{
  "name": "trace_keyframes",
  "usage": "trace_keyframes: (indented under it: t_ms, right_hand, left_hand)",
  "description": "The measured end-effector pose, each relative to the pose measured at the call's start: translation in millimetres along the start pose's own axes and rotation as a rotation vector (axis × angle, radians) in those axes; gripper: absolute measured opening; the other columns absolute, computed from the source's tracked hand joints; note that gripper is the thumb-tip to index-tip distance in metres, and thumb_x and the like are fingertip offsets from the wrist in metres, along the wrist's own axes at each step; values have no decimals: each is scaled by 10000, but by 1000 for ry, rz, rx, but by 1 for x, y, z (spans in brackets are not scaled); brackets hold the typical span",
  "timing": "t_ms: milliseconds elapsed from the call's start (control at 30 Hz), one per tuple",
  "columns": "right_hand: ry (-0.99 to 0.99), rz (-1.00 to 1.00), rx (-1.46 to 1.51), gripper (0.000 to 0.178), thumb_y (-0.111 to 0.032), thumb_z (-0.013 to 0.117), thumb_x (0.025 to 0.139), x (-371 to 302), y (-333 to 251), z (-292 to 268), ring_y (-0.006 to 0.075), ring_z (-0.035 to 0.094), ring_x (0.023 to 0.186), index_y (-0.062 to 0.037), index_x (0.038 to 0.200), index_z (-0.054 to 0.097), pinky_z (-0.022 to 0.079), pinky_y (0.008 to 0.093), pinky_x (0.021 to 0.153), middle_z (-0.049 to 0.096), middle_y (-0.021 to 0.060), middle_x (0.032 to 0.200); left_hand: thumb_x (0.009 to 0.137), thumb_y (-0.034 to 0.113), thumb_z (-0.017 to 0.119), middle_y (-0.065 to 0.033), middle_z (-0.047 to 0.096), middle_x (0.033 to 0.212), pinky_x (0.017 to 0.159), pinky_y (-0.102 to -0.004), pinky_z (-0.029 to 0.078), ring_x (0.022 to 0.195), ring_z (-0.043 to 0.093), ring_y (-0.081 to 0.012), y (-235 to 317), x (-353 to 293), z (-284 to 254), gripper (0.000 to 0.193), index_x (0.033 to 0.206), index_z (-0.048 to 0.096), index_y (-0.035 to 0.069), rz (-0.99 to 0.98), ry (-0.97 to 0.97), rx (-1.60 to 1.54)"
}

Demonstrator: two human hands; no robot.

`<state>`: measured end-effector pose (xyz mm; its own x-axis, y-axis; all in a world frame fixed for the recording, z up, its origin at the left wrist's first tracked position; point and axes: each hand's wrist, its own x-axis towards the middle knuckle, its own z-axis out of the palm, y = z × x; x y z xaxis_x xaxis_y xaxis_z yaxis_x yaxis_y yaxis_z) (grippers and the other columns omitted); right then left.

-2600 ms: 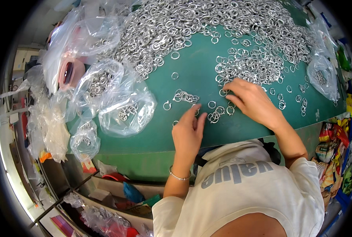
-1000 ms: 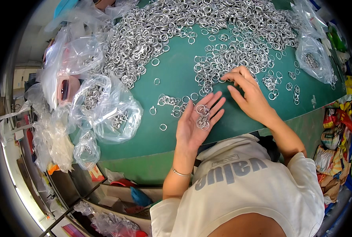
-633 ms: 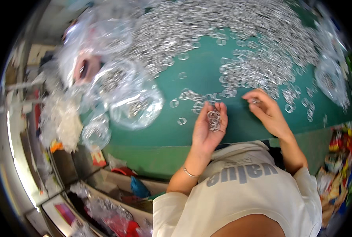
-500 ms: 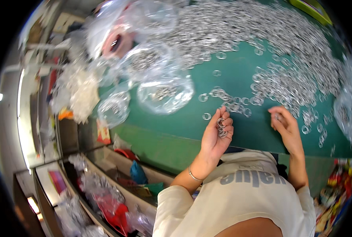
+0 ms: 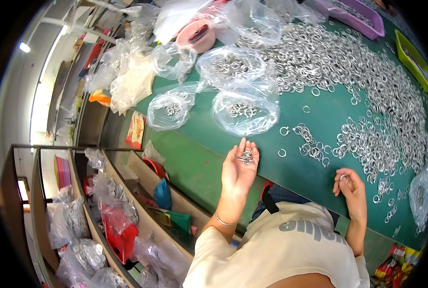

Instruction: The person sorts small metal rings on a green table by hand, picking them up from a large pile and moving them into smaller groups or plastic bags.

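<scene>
Palm-up left hand (image 5: 239,168) now lifted off green table (image 5: 290,113), cupping small silver metal rings (image 5: 246,155); right hand (image 5: 350,188) drawn near, pinching one ring; clear plastic bag (image 5: 245,108) just beyond.

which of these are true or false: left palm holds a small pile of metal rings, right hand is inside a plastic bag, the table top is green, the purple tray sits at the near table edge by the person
1. The left hand holds a small pile of metal rings in its upturned palm: true.
2. The right hand is inside a plastic bag: false; it is over the table edge, pinching a single ring.
3. The table top is green: true.
4. The purple tray sits at the near edge: false; it is at the far side.
</scene>
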<state>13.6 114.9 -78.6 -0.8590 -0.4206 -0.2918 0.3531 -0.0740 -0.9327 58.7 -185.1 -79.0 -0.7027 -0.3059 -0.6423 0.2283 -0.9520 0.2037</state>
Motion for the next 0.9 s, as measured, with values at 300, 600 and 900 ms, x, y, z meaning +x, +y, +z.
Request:
trace_keyframes:
  t_ms: [300, 600, 900]
  right_hand:
    - [-27, 41, -41, 196, 41, 472, 858, 5, 2, 7, 102, 537, 677, 29, 1044, 532, 429, 218, 595, 547, 47, 870]
    - [-35, 47, -49, 213, 65, 452, 848, 5, 4, 15, 108, 538, 675, 33, 1043, 532, 437, 223, 607, 545, 57, 857]
    - [121, 13, -28, 138, -30, 472, 898, 5, -3, 11, 123, 549, 717, 12, 1009, 542, 449, 249, 701, 561, 54, 813]
  left_hand:
    - [863, 64, 352, -169, 471, 1149, 971, -432, 392, 1068, 470, -294, 111, 38, 5, 406, 1247, 370, -66, 565, 45, -135]
    - [890, 378, 388, -190, 227, 1391, 1098, -479, 32, 1345, 120, -308, 195, 81, 26, 610, 1327, 279, -33, 822, -19, 24]
    - [885, 67, 471, -84, 519, 1007, 822, -309, 395, 962, 484, -168, 114, 66, 39, 260, 1122, 490, -37, 1176, -188, 505]
